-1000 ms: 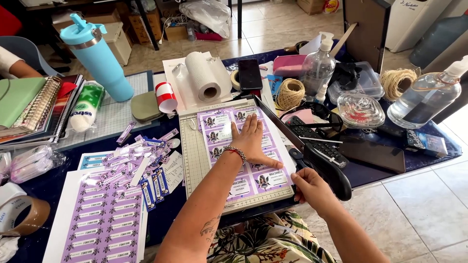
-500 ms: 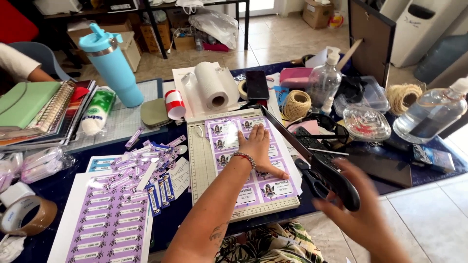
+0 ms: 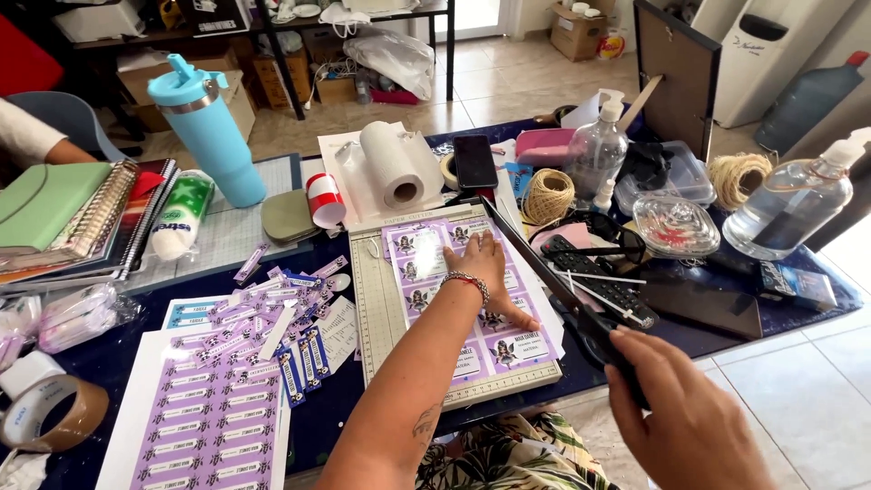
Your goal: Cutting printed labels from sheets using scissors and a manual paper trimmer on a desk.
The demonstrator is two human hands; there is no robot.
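Purple sticker sheet point(image 3: 458, 299) lies on the paper cutter point(image 3: 399, 336) mid-desk, w/ your left hand point(image 3: 485, 272) spread flat on it, grip released, prob. to stop it sliding at the edge. Your right hand point(image 3: 676, 408) has its grip clenched on the raised blade handle point(image 3: 590, 327), blade angled up off the sheet.

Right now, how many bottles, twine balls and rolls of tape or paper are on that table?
Clear pump bottles: 2, one by the pink box, one at the right edge
Blue tumbler: 1
Twine balls: 2, and
Paper towel roll: 1
Brown tape roll: 1
Total: 7
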